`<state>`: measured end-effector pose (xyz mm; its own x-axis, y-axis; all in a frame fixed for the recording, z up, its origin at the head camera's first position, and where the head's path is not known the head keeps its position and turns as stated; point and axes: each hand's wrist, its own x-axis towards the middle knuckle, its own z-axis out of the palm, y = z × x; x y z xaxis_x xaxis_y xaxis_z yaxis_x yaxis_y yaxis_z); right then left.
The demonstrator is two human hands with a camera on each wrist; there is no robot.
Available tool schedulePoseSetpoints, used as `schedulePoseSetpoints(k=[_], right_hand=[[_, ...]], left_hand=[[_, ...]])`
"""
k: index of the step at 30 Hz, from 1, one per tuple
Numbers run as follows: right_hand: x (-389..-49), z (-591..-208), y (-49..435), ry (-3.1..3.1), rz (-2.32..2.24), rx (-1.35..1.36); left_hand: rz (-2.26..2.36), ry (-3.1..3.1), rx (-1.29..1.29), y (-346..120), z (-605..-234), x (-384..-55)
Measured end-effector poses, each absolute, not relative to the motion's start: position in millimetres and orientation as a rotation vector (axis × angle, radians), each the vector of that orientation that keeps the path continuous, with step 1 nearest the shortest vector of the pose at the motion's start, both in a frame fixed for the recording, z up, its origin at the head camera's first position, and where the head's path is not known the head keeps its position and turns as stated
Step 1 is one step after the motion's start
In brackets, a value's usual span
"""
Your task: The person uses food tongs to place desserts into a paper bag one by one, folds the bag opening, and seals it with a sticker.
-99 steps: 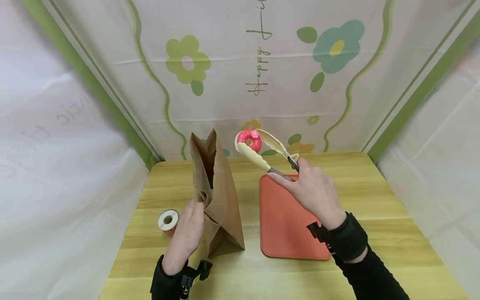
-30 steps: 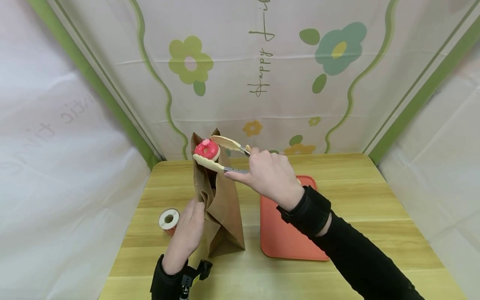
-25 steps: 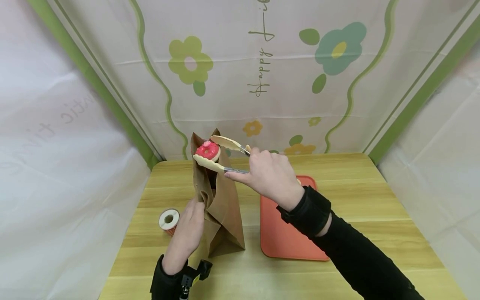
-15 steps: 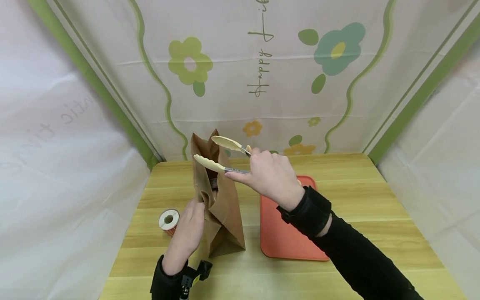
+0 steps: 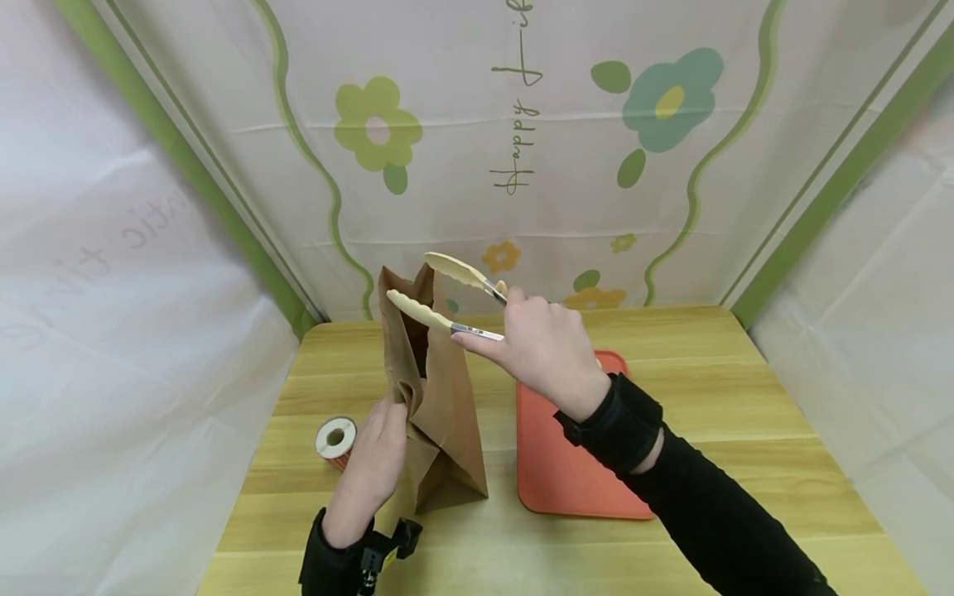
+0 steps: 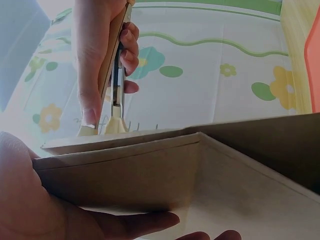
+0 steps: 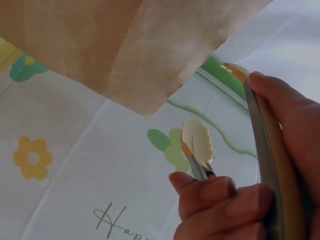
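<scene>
A brown paper bag (image 5: 443, 406) stands upright on the table, its mouth showing dark inside. My left hand (image 5: 376, 447) holds the bag's near side at a crumpled fold; in the left wrist view its fingers (image 6: 145, 223) lie against the paper. In my right hand (image 5: 547, 348) I grip tongs (image 5: 425, 313) with cream scalloped tips and metal arms. The tongs' tips are spread with nothing between them, at the height of the bag's top edge. In the right wrist view, one cream tip (image 7: 197, 140) shows beside the bag. No doughnut is visible now.
A coral-red tray (image 5: 570, 463) lies right of the bag, partly under my right forearm. A roll of stickers or labels (image 5: 335, 439) stands left of my left hand. A printed flower cloth (image 5: 462, 190) hangs behind the table.
My right hand brought the tongs left over the bag with a pink doughnut. The doughnut dropped out of sight at the bag's mouth, and the tongs then rose slightly. My left hand stayed still.
</scene>
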<state>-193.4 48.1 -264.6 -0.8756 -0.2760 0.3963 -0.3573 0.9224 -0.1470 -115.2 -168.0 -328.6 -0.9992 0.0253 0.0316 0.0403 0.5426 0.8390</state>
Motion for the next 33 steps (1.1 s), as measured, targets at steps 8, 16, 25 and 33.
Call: schedulePoseSetpoints(k=[8, 16, 25, 33], right_hand=[[-196, -268, 58, -2.785, 0.478, 0.324], [-197, -282, 70, -2.733, 0.666, 0.211], [-197, -310, 91, -2.715, 0.848, 0.136], [-197, -358, 113, -2.71, 1.103, -0.046]], left_hand=[[-1.512, -2.737, -0.05, -169, -329, -114], [-1.537, -2.737, -0.049, -170, -330, -114], [-1.565, -2.743, -0.048, -171, -330, -113], [-1.58, -2.734, -0.063, -173, -331, -112]])
